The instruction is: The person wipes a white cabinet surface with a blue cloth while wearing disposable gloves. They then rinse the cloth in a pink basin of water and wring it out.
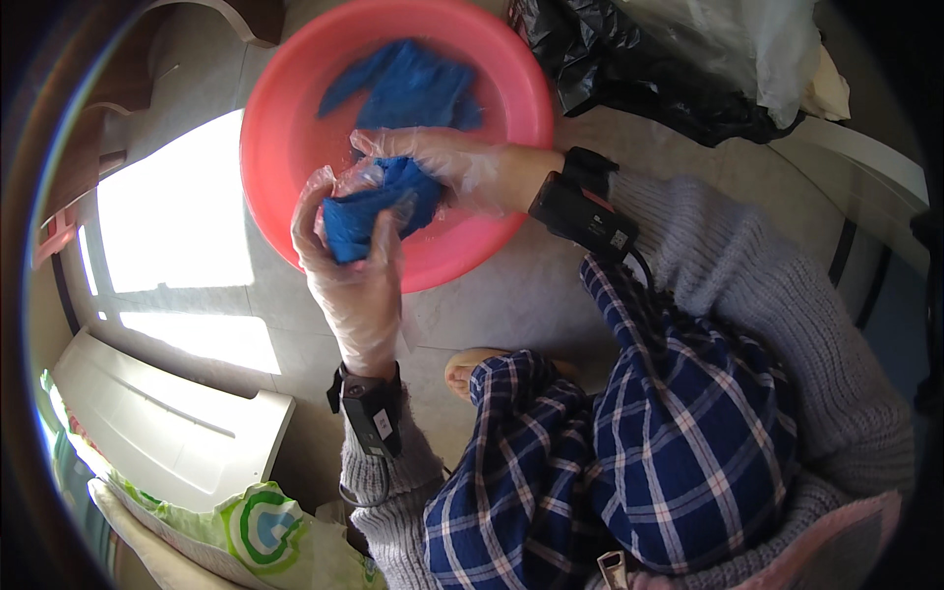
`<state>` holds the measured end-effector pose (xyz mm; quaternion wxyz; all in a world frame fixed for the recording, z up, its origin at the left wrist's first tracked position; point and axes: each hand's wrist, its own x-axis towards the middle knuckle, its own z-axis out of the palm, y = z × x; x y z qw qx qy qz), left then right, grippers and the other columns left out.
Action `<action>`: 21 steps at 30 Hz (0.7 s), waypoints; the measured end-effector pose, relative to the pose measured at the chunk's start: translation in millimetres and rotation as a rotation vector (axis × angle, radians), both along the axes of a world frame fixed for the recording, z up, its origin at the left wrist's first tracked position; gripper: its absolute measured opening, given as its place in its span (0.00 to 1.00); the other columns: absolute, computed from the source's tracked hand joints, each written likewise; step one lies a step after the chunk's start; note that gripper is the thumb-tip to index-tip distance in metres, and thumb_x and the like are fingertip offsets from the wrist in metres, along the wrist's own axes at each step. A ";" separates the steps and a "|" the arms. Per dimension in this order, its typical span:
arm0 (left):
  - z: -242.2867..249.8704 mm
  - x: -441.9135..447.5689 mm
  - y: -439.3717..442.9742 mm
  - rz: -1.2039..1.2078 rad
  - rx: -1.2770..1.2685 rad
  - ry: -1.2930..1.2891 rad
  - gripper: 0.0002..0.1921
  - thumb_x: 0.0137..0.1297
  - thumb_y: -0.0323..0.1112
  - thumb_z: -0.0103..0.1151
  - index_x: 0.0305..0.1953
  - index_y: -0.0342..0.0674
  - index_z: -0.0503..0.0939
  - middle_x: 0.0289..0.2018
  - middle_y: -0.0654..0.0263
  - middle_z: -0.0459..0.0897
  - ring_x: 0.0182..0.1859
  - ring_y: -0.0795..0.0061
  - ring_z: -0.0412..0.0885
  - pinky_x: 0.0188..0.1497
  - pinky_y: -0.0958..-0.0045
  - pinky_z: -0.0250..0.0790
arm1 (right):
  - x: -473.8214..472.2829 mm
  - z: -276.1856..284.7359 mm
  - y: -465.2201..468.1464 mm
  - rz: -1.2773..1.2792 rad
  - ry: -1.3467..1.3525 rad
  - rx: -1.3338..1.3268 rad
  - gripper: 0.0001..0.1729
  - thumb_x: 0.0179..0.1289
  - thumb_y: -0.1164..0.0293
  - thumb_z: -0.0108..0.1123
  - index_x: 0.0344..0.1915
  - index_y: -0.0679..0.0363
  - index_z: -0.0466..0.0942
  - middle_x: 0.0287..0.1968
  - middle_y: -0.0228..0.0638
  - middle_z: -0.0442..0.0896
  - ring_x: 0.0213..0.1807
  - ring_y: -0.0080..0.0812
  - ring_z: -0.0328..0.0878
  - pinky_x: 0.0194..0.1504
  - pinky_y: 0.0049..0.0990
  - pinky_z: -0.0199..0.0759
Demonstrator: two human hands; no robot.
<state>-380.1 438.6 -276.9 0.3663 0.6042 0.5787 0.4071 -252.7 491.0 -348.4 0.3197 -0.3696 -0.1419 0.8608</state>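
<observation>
Over the near part of a pink plastic basin (269, 162), both hands hold a bunched blue cloth (376, 210). My left hand (350, 273) grips it from the near left, thumb and fingers around its lower end. My right hand (442, 162) is closed on its upper right end, fingers reaching across the top. Thin clear plastic gloves cover both hands. Farther back in the basin lies another blue cloth piece (417, 85), spread out and apparently in water. The right hand hides part of its near edge.
Black and clear plastic bags (627, 66) lie right of the basin. A white plastic panel (177, 420) and a green patterned cloth (258, 523) sit at the lower left. Brown furniture (118, 74) stands at the far left. Sunlight falls on the tiled floor (501, 295).
</observation>
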 end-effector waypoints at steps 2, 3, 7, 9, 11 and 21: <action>6.7 -11.5 16.8 -0.026 0.015 0.473 0.20 0.62 0.26 0.61 0.56 0.38 0.73 0.54 0.54 0.76 0.55 0.58 0.75 0.58 0.62 0.67 | 5.8 5.6 -3.9 0.042 0.005 0.069 0.33 0.57 0.40 0.63 0.51 0.52 0.75 0.43 0.29 0.81 0.45 0.23 0.80 0.43 0.27 0.77; 6.4 -15.6 23.4 -0.114 -0.007 0.516 0.19 0.65 0.29 0.59 0.57 0.38 0.73 0.54 0.54 0.76 0.55 0.57 0.75 0.59 0.61 0.66 | 9.9 8.9 -4.1 0.056 0.024 0.143 0.36 0.55 0.38 0.64 0.53 0.52 0.74 0.45 0.30 0.81 0.47 0.24 0.80 0.44 0.27 0.78; -8.2 -21.2 37.2 -0.403 -0.028 0.447 0.19 0.74 0.40 0.46 0.61 0.39 0.70 0.55 0.52 0.76 0.57 0.55 0.74 0.60 0.61 0.65 | 28.0 18.2 -11.0 0.184 0.203 0.238 0.37 0.55 0.43 0.67 0.55 0.57 0.71 0.47 0.36 0.80 0.47 0.31 0.81 0.46 0.28 0.78; -14.7 -20.5 40.2 -0.415 -0.081 0.299 0.20 0.76 0.41 0.42 0.63 0.41 0.69 0.57 0.51 0.75 0.58 0.55 0.73 0.61 0.61 0.65 | 32.0 19.7 -12.0 0.276 0.196 0.192 0.32 0.59 0.51 0.68 0.55 0.59 0.71 0.47 0.37 0.80 0.45 0.33 0.82 0.45 0.27 0.78; -10.8 -24.4 44.2 -0.441 -0.150 0.289 0.21 0.76 0.41 0.40 0.67 0.45 0.66 0.63 0.52 0.69 0.63 0.54 0.69 0.61 0.60 0.64 | 30.2 20.5 -10.9 0.285 0.226 0.233 0.27 0.60 0.58 0.67 0.54 0.61 0.71 0.46 0.36 0.81 0.43 0.33 0.83 0.43 0.26 0.78; 16.4 -24.3 33.2 -0.795 0.233 0.949 0.40 0.47 0.17 0.60 0.67 0.40 0.64 0.67 0.55 0.64 0.63 0.52 0.69 0.62 0.59 0.66 | 36.7 14.0 2.3 0.558 0.204 0.158 0.13 0.56 0.74 0.66 0.41 0.64 0.78 0.36 0.35 0.84 0.34 0.29 0.81 0.33 0.23 0.74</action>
